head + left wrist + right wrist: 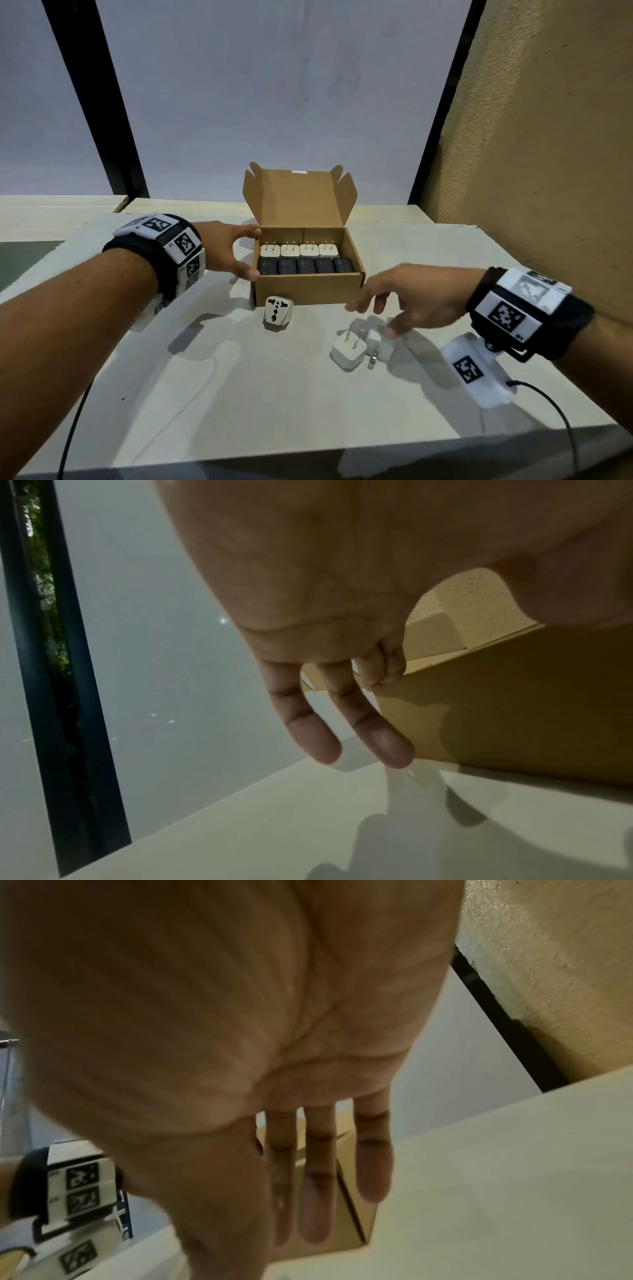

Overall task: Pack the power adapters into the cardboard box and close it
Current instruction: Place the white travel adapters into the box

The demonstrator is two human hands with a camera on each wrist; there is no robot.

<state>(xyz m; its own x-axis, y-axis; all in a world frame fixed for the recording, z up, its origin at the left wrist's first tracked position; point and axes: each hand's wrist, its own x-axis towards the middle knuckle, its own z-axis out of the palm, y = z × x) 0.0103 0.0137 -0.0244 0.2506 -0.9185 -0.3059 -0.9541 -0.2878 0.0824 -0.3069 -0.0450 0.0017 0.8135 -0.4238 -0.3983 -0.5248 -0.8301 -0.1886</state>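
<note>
The open cardboard box (308, 289) stands mid-table with its lid up. It holds a back row of white power adapters (299, 250) with prongs up and a front row of black adapters (306, 266). My left hand (252, 253) grips the box's left wall, thumb at the front corner and fingers at the back corner; in the left wrist view two fingers (380, 669) curl on the box (496, 696) edge. My right hand (370, 318) hovers with straight fingers (318, 1177) over two loose white adapters (346, 354) (378, 342), its thumb touching the right one. A white travel adapter (278, 312) sits before the box.
The pale table (274, 411) ends near me at its front edge. A textured tan wall (548, 137) rises close on the right. Black cables (561, 418) trail from the wrist cameras over the table. Black frame posts (102, 102) stand behind.
</note>
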